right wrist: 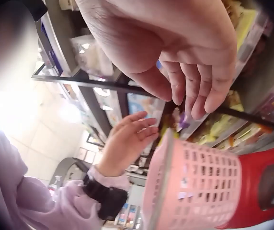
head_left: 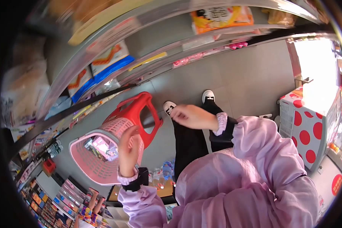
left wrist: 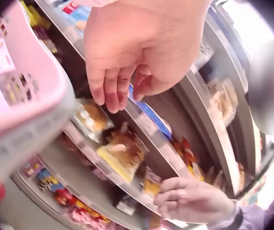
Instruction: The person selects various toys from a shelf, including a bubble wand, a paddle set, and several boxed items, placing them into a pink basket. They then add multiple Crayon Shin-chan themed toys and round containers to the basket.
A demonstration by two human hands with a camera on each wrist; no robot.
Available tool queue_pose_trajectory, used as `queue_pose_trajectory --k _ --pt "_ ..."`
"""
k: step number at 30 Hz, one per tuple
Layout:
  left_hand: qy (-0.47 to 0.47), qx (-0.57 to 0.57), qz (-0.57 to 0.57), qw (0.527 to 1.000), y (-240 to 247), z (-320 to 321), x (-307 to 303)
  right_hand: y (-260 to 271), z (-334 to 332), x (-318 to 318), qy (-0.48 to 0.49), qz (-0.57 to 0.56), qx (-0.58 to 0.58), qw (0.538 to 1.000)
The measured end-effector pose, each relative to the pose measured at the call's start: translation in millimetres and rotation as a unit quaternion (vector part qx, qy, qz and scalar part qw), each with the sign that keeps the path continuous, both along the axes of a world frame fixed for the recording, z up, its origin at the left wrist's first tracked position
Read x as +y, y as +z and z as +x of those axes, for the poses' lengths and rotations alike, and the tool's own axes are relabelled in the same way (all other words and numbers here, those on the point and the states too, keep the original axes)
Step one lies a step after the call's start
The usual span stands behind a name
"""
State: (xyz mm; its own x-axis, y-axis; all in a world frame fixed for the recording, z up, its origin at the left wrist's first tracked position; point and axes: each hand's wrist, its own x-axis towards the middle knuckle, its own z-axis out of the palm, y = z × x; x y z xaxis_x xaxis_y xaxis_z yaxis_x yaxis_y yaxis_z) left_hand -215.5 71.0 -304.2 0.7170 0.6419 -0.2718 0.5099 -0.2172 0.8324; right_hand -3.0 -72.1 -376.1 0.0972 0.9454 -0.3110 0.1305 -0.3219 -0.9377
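Note:
In the head view a pink basket (head_left: 98, 167) with packaged items (head_left: 104, 147) inside stands by a red stool (head_left: 150, 127). My left hand (head_left: 129, 150) is raised at the basket's right side, fingers relaxed and holding nothing; whether it touches the rim cannot be told. My right hand (head_left: 193, 117) hovers above the floor near the shoes, loosely bent and empty. The left wrist view shows the left hand (left wrist: 144, 48) hanging in front of shelves, beside the basket (left wrist: 36, 72). In the right wrist view the right hand (right wrist: 175, 48) has loose fingers, with the basket (right wrist: 199, 182) below.
Store shelves (head_left: 148, 38) with bagged bread (head_left: 222, 18) and blue-edged packages (head_left: 112, 62) run across the top and left. A box with red dots (head_left: 306, 129) stands at the right. Bottles (head_left: 167, 170) are at the lower middle, and grey floor tiles (head_left: 250, 76) lie beyond the shoes.

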Motion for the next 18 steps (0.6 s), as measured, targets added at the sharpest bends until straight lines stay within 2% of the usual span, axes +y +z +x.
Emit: queue_pose_trajectory --k 1,2,4,7,8,10,13,16,17,18 --pt "-0.031 0.007 -0.043 0.999 -12 21 -10 -7 17 -15 -0.046 -0.010 0.027 0.999" --pt "-0.063 0.017 -0.086 0.994 -30 39 -22 -20 32 -32 -0.057 -0.014 -0.007 0.998" --pt "-0.138 0.085 -0.115 0.980 -65 74 -45 -35 61 -60 -0.086 -0.101 0.025 0.991" --pt "-0.305 0.081 -0.014 0.949 -115 121 -76 -75 93 -103 -0.132 -0.106 -0.053 0.984" --pt "-0.298 0.085 -0.033 0.950 -125 137 -85 -89 103 -113 -0.134 -0.113 -0.074 0.982" --pt "-0.281 0.097 -0.068 0.952 -141 167 -97 -103 120 -129 -0.172 -0.137 -0.028 0.975" --pt "-0.267 0.105 -0.102 0.952 -174 203 -107 -125 142 -144 -0.184 -0.177 -0.022 0.967" --pt "-0.251 0.126 -0.153 0.947 -199 232 -107 -139 152 -151 -0.315 -0.161 0.088 0.931" --pt "-0.228 0.128 -0.182 0.948 -200 242 -109 -142 163 -152 -0.243 -0.191 0.079 0.948" --pt "-0.204 0.129 -0.211 0.947 -201 252 -112 -146 166 -151 -0.276 -0.165 0.093 0.942"
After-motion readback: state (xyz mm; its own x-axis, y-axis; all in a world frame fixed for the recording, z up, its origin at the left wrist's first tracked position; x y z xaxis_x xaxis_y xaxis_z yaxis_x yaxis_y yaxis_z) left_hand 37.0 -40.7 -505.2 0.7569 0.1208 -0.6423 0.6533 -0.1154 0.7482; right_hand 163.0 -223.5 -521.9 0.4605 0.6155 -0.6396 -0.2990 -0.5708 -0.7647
